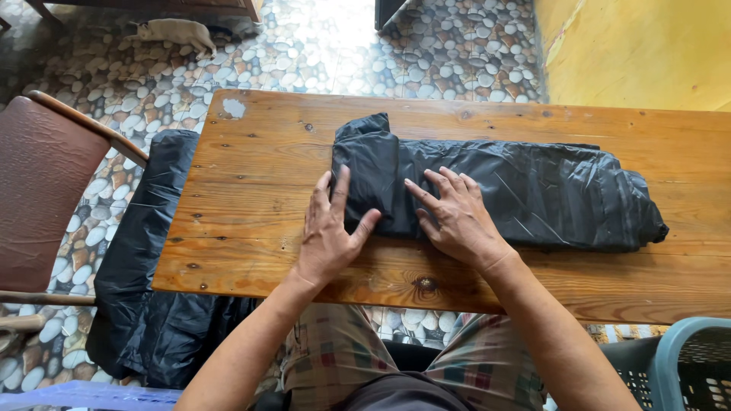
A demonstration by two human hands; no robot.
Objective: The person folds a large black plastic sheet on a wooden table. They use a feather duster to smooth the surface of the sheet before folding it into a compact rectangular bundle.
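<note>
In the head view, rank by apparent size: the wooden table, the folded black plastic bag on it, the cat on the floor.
1. Wooden table, largest.
2. Folded black plastic bag.
3. Cat, smallest as seen, though it lies farther from the camera, which shrinks it.

Under the left hand (329, 232) and right hand (457, 217), the near edge of the folded black plastic bag (525, 194) is covered by palms and fingers. Far left of the left hand, the brown chair (42, 190) runs off the frame. Low right of the right hand, the teal basket (678, 365) is cropped at the corner.
</note>
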